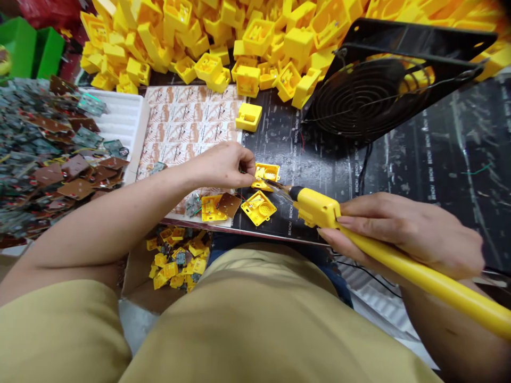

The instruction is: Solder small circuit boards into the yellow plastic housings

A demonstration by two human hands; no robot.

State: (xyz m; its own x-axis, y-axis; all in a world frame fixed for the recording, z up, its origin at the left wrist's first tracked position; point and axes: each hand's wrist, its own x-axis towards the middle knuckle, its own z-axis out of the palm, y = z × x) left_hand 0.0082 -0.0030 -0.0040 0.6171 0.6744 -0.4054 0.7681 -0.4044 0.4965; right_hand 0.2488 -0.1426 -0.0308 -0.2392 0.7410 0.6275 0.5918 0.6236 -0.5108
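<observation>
My right hand (399, 229) is wrapped round a yellow soldering iron (319, 205), whose thin tip points left at a small open yellow plastic casing (267, 173). The tip reaches the casing's near edge; whether it touches cannot be told. Beside that casing is my left hand (229, 165), fingers curled in a pinch, and what they hold is hidden. Just below lies a second yellow casing (258, 208) with a round speaker grille. Left of it sits another yellow casing (211, 207) with a brown circuit board (229, 204) partly over it.
A black fan (359, 101) stands at the right back. Yellow casings (255, 37) are heaped along the back. Wired circuit boards (75, 189) pile up at left beside a white tray (123, 114). A printed sheet (179, 119) covers part of the bench. Below is a parts box (138, 282).
</observation>
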